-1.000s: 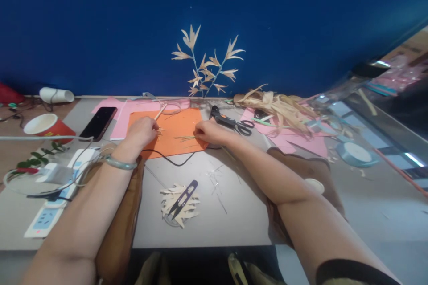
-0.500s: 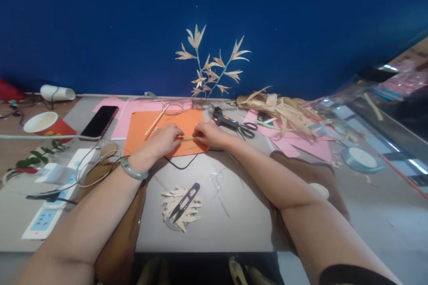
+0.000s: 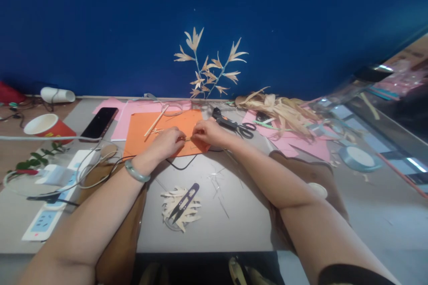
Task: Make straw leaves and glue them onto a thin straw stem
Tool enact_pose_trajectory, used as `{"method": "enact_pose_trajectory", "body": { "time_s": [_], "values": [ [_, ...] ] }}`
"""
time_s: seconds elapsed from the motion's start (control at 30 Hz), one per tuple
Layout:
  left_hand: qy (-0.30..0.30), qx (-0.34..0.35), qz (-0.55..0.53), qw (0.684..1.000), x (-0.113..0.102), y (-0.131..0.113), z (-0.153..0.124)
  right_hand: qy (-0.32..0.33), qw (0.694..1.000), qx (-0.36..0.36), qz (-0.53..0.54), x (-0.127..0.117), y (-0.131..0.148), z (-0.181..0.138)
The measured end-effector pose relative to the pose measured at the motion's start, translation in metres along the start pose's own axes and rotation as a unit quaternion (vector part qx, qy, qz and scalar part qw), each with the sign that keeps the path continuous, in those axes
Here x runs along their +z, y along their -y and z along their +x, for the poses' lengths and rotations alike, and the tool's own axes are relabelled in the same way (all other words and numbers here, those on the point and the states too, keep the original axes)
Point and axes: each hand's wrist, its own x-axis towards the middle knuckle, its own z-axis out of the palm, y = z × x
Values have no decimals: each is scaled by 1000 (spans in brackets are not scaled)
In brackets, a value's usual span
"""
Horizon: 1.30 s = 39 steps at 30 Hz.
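Over the orange sheet (image 3: 140, 127), my left hand (image 3: 170, 143) and my right hand (image 3: 207, 133) pinch a thin yellowish strip (image 3: 188, 138) between them. The strip is mostly covered by my fingers, so its exact kind does not show. A pale thin stick (image 3: 155, 121) and some tiny pale bits lie on the sheet beside my left hand. Nearer to me, purple thread snips (image 3: 186, 200) rest on a pile of cut pale husk pieces (image 3: 190, 219). Several thin wires (image 3: 218, 187) are scattered to their right.
A stem of husk flowers (image 3: 209, 75) stands against the blue wall. Black scissors (image 3: 245, 131) and dried corn husks (image 3: 281, 111) lie to the right, near a ribbon roll (image 3: 359, 158). At left are a phone (image 3: 100, 124), a paper cup (image 3: 50, 125) and a power strip (image 3: 47, 220) with cables.
My two hands have come slightly closer together, leaving less of the strip showing between them. My left hand has shifted a little to the right. The other things lie as before.
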Motion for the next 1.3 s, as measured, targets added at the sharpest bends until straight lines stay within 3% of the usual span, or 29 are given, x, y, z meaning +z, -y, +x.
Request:
{"method": "enact_pose_trajectory", "body": {
  "time_s": [0.17, 0.3, 0.53, 0.77, 0.93, 1.3],
  "values": [
    [-49, -13, -64, 997, -3, 3, 0, -24, 1000, -1, 19, -1, 0, 0],
    [-54, -33, -99, 993, -5, 4, 0, -43, 997, -1, 65, -4, 3, -1],
    [-54, -140, -261, 954, -13, 1, -2, -35, 979, 21, 200, -9, 5, -3],
    [-41, -118, -210, 970, -15, 1, -2, -32, 985, 20, 166, 0, -2, -1],
    [-80, -112, -177, 975, -14, 5, 1, -32, 989, 9, 145, 0, -3, 0],
    [-123, -101, -281, 946, -13, 1, 2, -53, 976, 7, 212, -1, 13, -1]
  ]
}}
